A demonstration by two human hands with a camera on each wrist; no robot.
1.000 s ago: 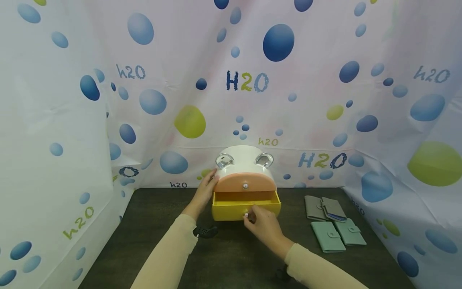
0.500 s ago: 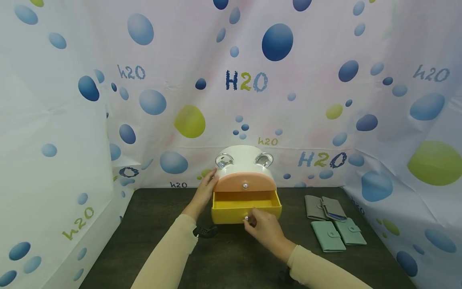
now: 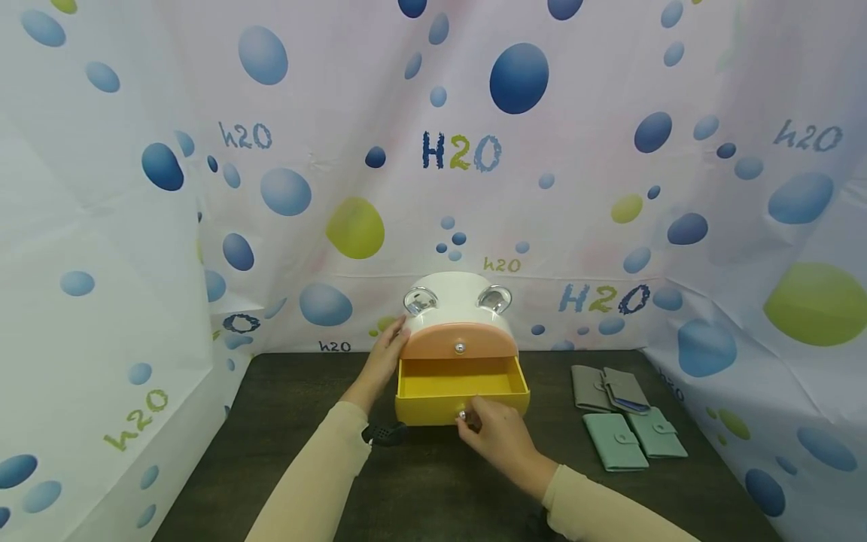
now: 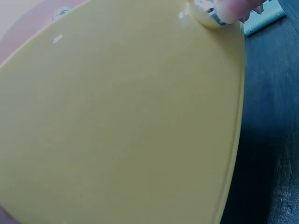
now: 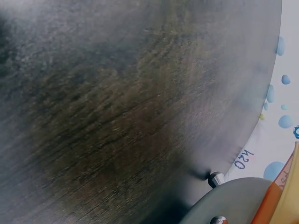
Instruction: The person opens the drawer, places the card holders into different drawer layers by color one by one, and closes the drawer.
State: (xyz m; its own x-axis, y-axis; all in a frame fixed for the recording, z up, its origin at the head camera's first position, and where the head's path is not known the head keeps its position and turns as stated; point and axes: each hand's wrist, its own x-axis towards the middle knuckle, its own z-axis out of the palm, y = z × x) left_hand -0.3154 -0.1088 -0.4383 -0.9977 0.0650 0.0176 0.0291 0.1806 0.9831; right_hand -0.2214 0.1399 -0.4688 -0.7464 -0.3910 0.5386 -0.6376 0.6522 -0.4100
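A small white drawer box (image 3: 452,299) with rounded top and two silver ear-like rings stands at the back middle of the table. Its orange upper drawer (image 3: 430,344) is closed, while the yellow lower drawer (image 3: 423,411) is pulled out, with nothing seen inside. My right hand (image 3: 503,438) pinches that drawer's silver knob (image 3: 462,415). Against the box's left side lies my left hand (image 3: 381,366), its fingers fairly straight. The left wrist view is filled by the yellow drawer front (image 4: 126,116), with fingertips (image 4: 231,9) at the knob (image 4: 205,13). The right wrist view misses the hand.
On the dark table (image 3: 433,489), two grey wallets (image 3: 591,388) and two mint green wallets (image 3: 615,443) lie to the right. A black device (image 3: 386,434) sits under the left wrist. A patterned curtain (image 3: 406,188) hangs behind and at both sides.
The yellow drawer has come further out towards me, with my right hand drawing back at its knob. My left hand has stayed against the box.
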